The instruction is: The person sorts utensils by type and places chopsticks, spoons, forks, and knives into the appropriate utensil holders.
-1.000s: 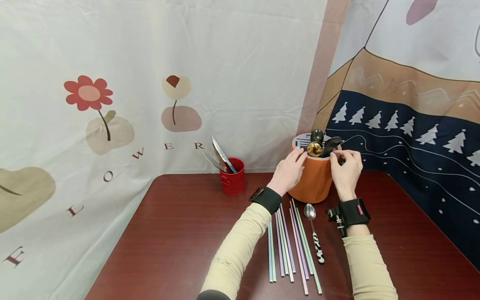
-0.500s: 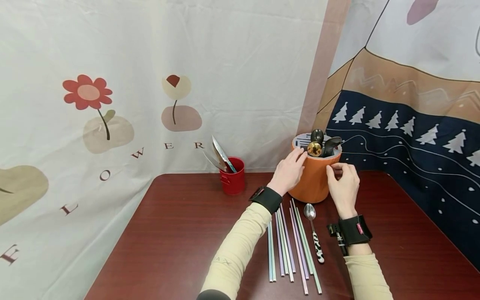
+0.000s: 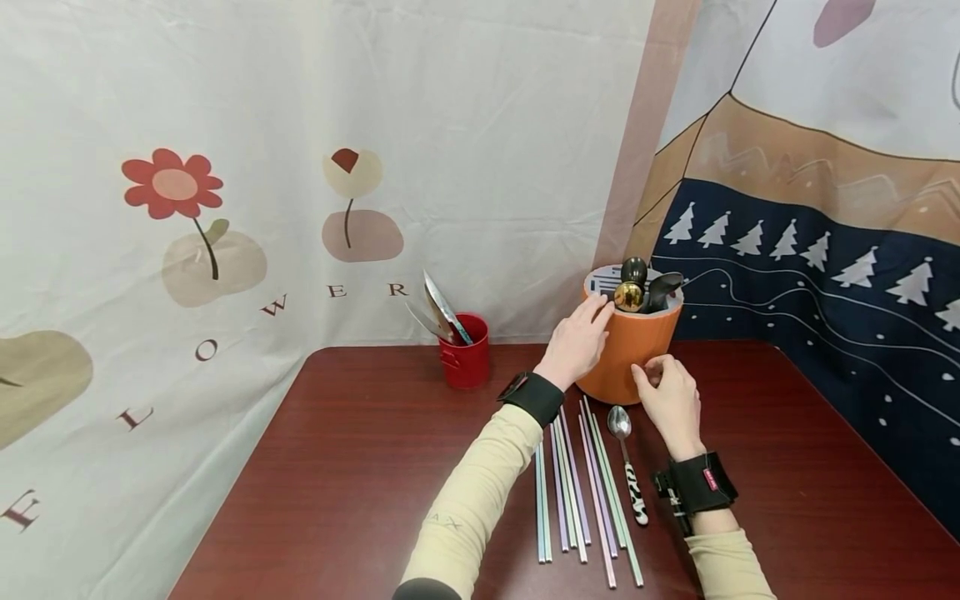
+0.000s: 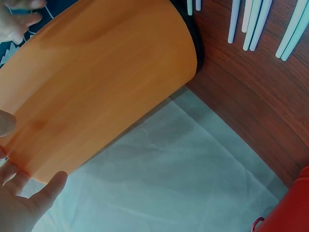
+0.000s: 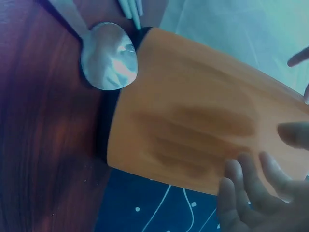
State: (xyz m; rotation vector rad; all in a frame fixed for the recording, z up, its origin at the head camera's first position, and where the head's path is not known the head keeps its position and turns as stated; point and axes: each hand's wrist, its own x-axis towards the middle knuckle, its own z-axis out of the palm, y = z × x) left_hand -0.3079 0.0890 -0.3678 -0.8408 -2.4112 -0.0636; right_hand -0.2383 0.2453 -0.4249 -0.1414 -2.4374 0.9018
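Observation:
An orange cylindrical utensil holder (image 3: 630, 358) stands at the back right of the table. Black utensils (image 3: 663, 289) and a gold, round-ended utensil (image 3: 628, 297) poke out of its top. My left hand (image 3: 576, 342) grips the holder's rim at its left side; in the left wrist view its thumb lies against the outer wall and fingers reach the rim. Beside the holder's lower right wall is my right hand (image 3: 672, 404), loosely curved with nothing in it. Nearest to that hand on the table lies a metal spoon (image 3: 619, 423) with a black-and-white handle.
Several pastel chopsticks (image 3: 600, 500) lie in groups left of the spoon. A red bucket-shaped cup (image 3: 465, 367) holding a knife (image 3: 447, 310) and other cutlery stands at the table's back edge. Printed cloth (image 3: 487, 167) hangs behind the table.
My right hand has left the holder's rim and come down and slightly left, toward the spoon. The left hand has stayed on the rim.

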